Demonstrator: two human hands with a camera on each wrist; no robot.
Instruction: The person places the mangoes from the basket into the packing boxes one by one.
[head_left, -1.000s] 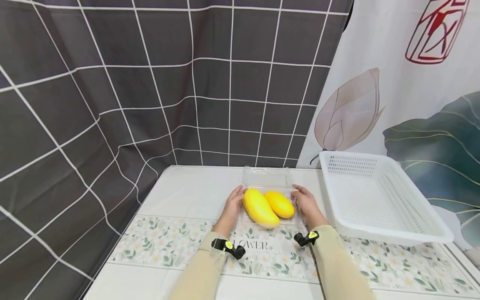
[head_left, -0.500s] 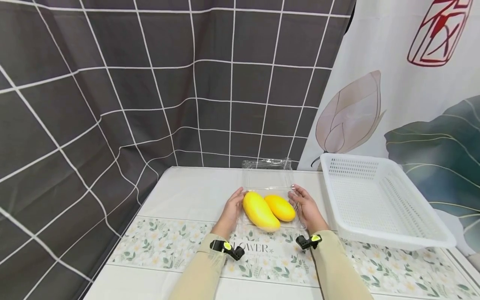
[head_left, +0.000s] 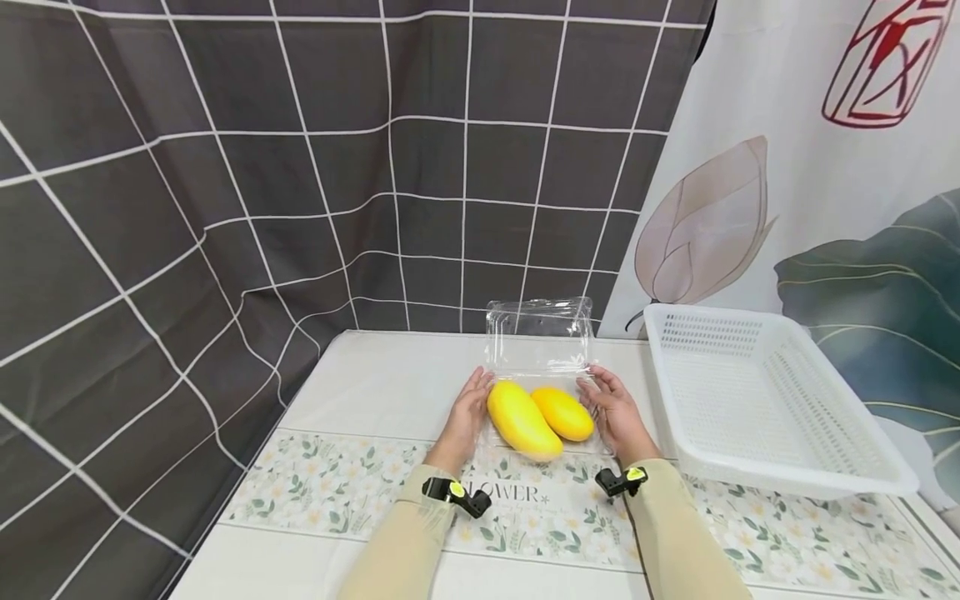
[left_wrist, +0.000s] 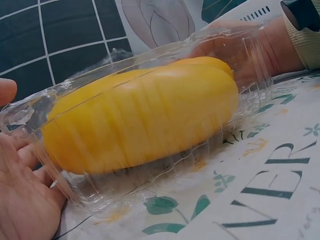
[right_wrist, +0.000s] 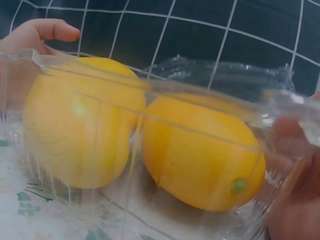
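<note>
A clear plastic clamshell box (head_left: pixel 480 442) sits on the printed tablecloth, its lid (head_left: pixel 540 333) raised at the far side. Inside lie two yellow mangoes, a longer one (head_left: pixel 521 421) on the left and a shorter one (head_left: pixel 564 414) on the right. My left hand (head_left: pixel 467 412) is at the box's left side. In the left wrist view its fingers (left_wrist: pixel 30 160) rest along the outer wall, the thumb apart above the rim. My right hand (head_left: pixel 618 417) holds the right side near the far corner; in the right wrist view plastic partly covers its fingers (right_wrist: pixel 287 130).
A white perforated plastic basket (head_left: pixel 765 417) stands to the right of my right hand. A dark gridded curtain (head_left: pixel 420 167) hangs behind and left of the table, and a white floral curtain (head_left: pixel 735 83) hangs behind on the right.
The clear lid has swung up from lying low behind the box to standing nearly upright. Both hands stay at the box's sides, with the right fingers shifted slightly; the mangoes stay inside.
</note>
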